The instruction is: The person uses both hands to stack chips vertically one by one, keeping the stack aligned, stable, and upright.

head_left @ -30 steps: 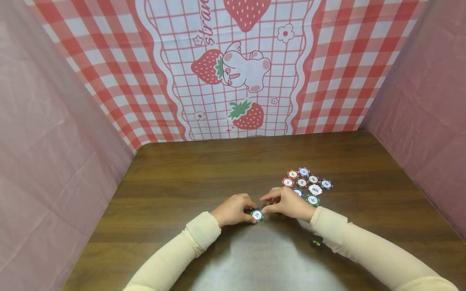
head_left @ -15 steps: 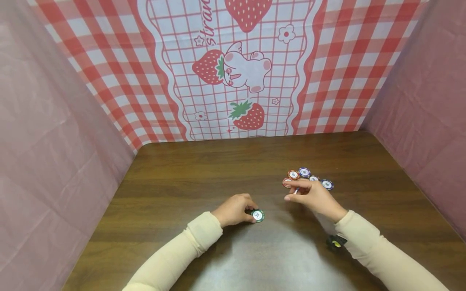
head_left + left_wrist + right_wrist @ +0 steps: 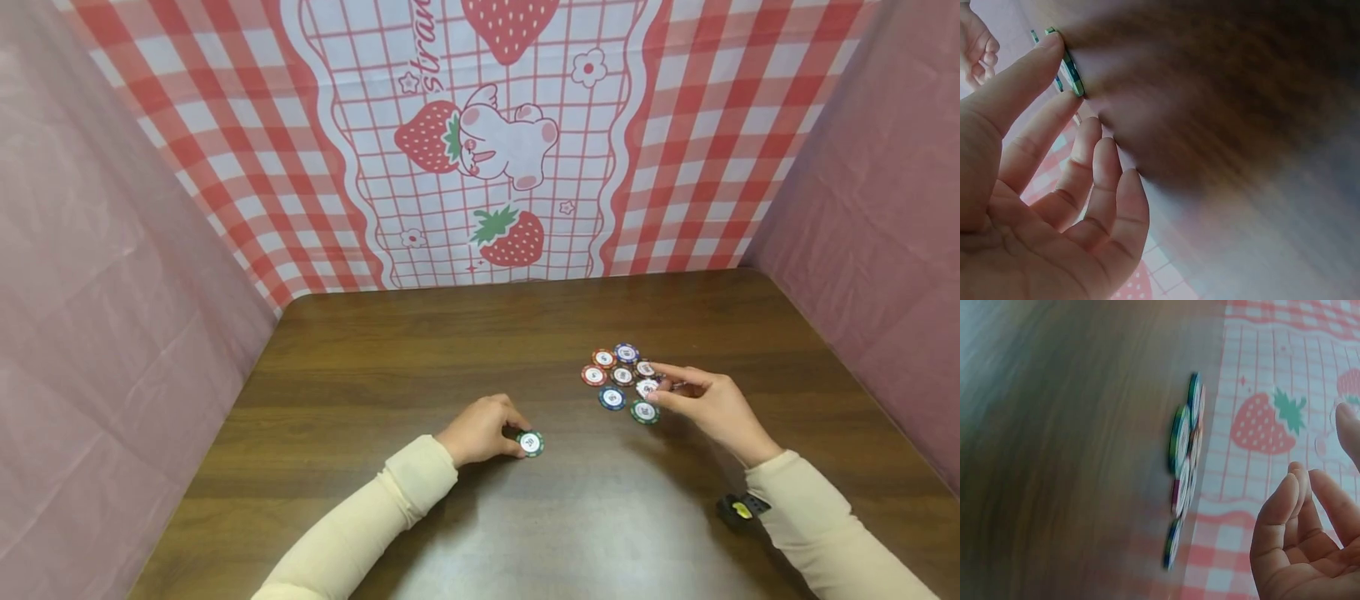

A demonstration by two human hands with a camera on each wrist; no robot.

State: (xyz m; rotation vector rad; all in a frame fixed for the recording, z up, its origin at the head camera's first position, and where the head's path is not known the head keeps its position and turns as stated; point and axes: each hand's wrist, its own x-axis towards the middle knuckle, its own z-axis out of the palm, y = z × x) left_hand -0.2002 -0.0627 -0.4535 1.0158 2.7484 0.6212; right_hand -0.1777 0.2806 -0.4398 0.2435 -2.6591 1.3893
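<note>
a red-and-white checked fabric backdrop printed with strawberries (image 3: 510, 237) rises behind a brown wood-grain table (image 3: 375, 350), flanked by plain pink fabric drapes (image 3: 112, 292). two arms in cream fabric sleeves (image 3: 360, 517) reach in from the near edge, a black strapped device with a yellow-green face (image 3: 737, 508) at the right wrist.

the left hand (image 3: 480, 429) pinches a round green-edged chip with a white centre (image 3: 531, 442) at its left rim, thumb and forefinger together on it, its printed face up, out in front of the body and well apart from the other chips. the right hand (image 3: 723, 412) hovers over the right side of a flat cluster of round, multicoloured chips (image 3: 622, 376), thumb and fingers apart, gripping nothing; its own wrist view shows the fingertips clear of them.

the relation that counts, by judgement: a white-edged round chip marked in black (image 3: 647, 388) lies right by the right hand's tips, to the left of its palm, while the rest of the cluster spreads further left. the right hand is plainly the nearer one. lying flat and round, the chip has no long axis to line up with.
</note>
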